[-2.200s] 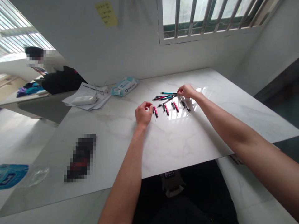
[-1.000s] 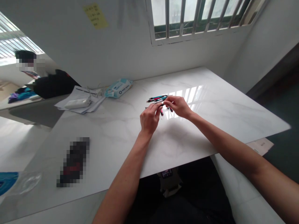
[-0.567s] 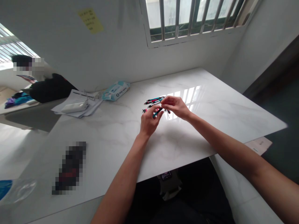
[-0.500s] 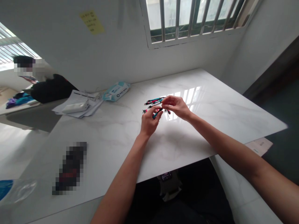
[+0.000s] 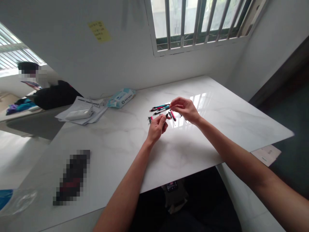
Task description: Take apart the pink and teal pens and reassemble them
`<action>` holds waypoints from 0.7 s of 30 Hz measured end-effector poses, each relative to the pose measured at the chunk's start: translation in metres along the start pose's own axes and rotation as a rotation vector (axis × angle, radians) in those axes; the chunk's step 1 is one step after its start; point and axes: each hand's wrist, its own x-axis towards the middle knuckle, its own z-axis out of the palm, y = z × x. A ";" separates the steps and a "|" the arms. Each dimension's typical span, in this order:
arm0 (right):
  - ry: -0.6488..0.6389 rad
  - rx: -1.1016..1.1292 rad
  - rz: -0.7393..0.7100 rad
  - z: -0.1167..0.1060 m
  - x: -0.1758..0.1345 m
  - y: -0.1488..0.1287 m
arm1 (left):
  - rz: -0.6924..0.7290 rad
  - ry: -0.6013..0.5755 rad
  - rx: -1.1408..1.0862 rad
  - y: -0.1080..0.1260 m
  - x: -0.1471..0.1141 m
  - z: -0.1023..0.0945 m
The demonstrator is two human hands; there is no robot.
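My left hand (image 5: 157,128) is closed around a pen (image 5: 167,115); only its dark end sticks out past the thumb, and the rest is hidden in the fingers. My right hand (image 5: 185,109) hovers just above and to the right, thumb and fingertips pinched together. Whatever sits in that pinch is too small to make out. Behind the hands lie several assembled pens (image 5: 161,106) with teal, red and white barrels. Close to my left hand are loose pen parts, among them a red barrel (image 5: 173,116) and thin refills.
A pack of wet wipes (image 5: 122,97) and papers (image 5: 79,109) with a white device on top lie along the wall. At the left of the marble-look table (image 5: 116,154) are a blurred dark object (image 5: 72,177) and clear plastic (image 5: 23,201). Another person sits far left.
My hands have moved apart, the right one lifting slightly right of the left. My left hand has turned, so the teal barrel seen before is now covered. The view has tilted slightly.
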 end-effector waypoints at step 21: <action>0.141 -0.752 0.225 -0.106 0.014 0.082 | 0.057 0.189 -0.112 -0.005 0.009 -0.011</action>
